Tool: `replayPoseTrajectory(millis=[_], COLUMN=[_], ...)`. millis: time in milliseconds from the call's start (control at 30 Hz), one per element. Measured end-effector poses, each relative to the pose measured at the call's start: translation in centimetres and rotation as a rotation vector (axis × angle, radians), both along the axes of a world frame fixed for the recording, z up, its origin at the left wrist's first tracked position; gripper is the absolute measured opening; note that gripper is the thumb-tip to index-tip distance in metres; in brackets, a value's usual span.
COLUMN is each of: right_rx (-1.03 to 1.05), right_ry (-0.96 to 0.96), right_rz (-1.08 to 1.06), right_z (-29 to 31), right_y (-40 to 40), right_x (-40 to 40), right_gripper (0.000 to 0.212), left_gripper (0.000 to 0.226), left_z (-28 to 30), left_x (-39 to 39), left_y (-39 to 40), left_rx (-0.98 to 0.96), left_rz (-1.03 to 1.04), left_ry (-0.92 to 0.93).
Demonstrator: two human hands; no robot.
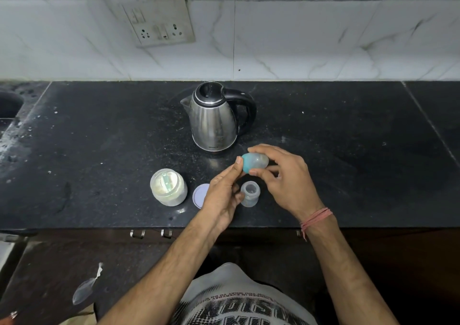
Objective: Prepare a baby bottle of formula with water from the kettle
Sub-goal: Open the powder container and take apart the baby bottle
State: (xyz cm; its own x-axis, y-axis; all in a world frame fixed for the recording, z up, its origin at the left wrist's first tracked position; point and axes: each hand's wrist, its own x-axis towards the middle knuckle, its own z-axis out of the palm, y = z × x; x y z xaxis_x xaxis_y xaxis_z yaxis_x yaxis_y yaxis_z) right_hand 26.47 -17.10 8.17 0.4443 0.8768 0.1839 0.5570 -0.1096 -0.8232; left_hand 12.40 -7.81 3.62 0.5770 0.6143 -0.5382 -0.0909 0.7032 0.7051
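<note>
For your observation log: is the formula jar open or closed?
Open: the clear glass formula jar shows powder and a scoop inside; its round pale lid lies beside it.

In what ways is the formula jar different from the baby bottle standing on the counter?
The formula jar is wider than the baby bottle. The jar holds pale powder and a scoop, while the bottle looks empty. The jar stands apart from both hands, whereas the bottle stands right beside the left hand. The jar's lid lies on the counter; the bottle's teal-ringed cap is held above it in both hands. Both stand upright and open.
</note>
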Motion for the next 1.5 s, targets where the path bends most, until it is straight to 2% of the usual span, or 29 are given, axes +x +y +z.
replayPoseTrajectory(millis=[400,467,567,633,833,967,1167,1333,1500], right_rx=[-0.028,-0.049,-0.132,-0.101,-0.023,-0.006,-0.031,-0.042,-0.17], right_ry=[-0.037,0.005,-0.049,-0.052,-0.044,-0.059,0.002,0.074,-0.031], right_rz=[0.102,0.057,-0.081,-0.122,-0.076,-0.033,0.003,-0.17,-0.335], right_z=[-0.4,-0.3,-0.4,-0.6,-0.7,-0.6,0.1,-0.1,-2.6], right_y=[-0.7,-0.4,-0.3,-0.3,-0.5,-0.7,-0.9,-2.0,-4.2], right_x=[0.1,-0.6,-1.5,-1.7,-2.0,-2.4,-1.5,-0.1,2.9], right_gripper=[0.056,0.054,0.069,0.06,0.05,0.057,0.053,0.067,0.053], left_gripper=[0.047,0.042,0.037,0.037,0.038,0.031,0.031,0.031,0.03], left_z=[0.5,0.7,1.0,1.3,2.0,2.1,2.3,1.7,1.9], left_x=[-0.7,-0.8,-0.8,-0.7,-0.4,-0.6,-0.9,-0.7,-0.5], left_y=[-0.4,-0.4,-0.5,-0.5,-0.6,0.2,-0.4,0.0,-0.4], left_rx=[-0.003,0.023,0.151,0.195,0.117,0.004,-0.025,-0.063,-0.065], left_rz=[-0.013,0.01,0.007,0.012,0.019,0.097,0.102,0.136,0.134], left_ry=[-0.004,0.001,0.032,0.055,0.065,0.099,0.078,0.078,0.067])
